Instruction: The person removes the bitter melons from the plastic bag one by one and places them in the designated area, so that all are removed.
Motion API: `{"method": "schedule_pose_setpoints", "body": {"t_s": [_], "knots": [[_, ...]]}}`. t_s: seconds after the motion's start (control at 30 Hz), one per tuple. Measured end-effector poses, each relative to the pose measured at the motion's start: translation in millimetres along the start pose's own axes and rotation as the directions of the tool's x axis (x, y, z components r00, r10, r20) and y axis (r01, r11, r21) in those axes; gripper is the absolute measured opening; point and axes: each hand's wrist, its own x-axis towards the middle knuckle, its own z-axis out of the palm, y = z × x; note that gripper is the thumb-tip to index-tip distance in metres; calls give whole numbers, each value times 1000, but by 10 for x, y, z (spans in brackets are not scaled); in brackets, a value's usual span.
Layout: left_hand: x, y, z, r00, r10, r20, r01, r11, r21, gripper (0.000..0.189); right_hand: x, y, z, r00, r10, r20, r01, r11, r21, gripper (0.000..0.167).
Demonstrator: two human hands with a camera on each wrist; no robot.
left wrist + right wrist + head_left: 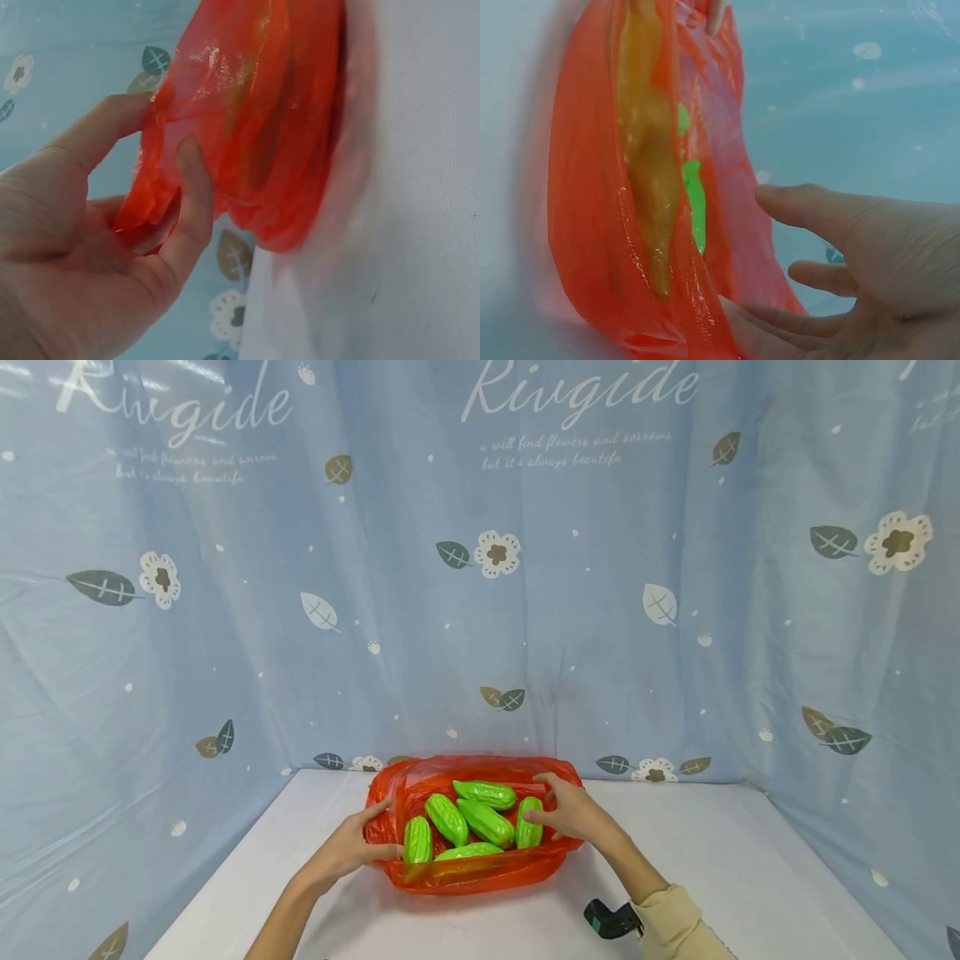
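A red plastic bag (450, 881) lies wide open on the white table, its rim spread into a shallow bowl shape. Inside it rest several glossy green, ridged bitter melons (486, 823). My left hand (347, 852) grips the bag's left side, thumb inside the rim and fingers around the film. In the left wrist view that hand (97, 232) has the folded red film (255, 127) between its fingers and thumb. My right hand (573, 810) is at the right rim, thumb over the rightmost melon. The right wrist view shows this hand (870, 262) with spread fingers, some partly hidden by film.
A blue curtain (577, 627) with printed leaves and flowers hangs behind the table and along both sides. A black object (609, 920) with a teal patch lies near the right sleeve (675, 920). White table surface (720, 860) extends around the bag.
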Motion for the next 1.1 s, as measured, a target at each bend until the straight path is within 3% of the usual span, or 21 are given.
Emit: {"method": "schedule_pose_setpoints", "body": {"t_s": [0.17, 0.3, 0.57, 0.73, 0.93, 1.1], "knots": [[-26, 8, 1, 998, 26, 55, -26, 1000, -9, 98, 10, 31, 30, 1000, 6, 8, -6, 1000, -7, 70], [-31, 21, 24, 998, 41, 55, -42, 999, 18, 104, 30, 43, 44, 1000, 20, 7, -20, 1000, -18, 70], [-11, 42, 64, 998, 52, -34, -49, 996, 80, 88, 68, 23, 71, 998, 59, 14, -58, 997, -44, 69], [-5, 53, 90, 995, 46, -87, -41, 997, 62, 82, 116, 25, 84, 997, 72, 27, -70, 996, -54, 68], [7, 51, 111, 993, 36, -113, -32, 999, 40, 80, 193, 56, 96, 996, 84, 27, -79, 987, -142, 67], [9, 52, 115, 994, 25, -109, -22, 999, 27, 80, 255, 49, 88, 988, 143, 54, -138, 986, -94, 68]]}}
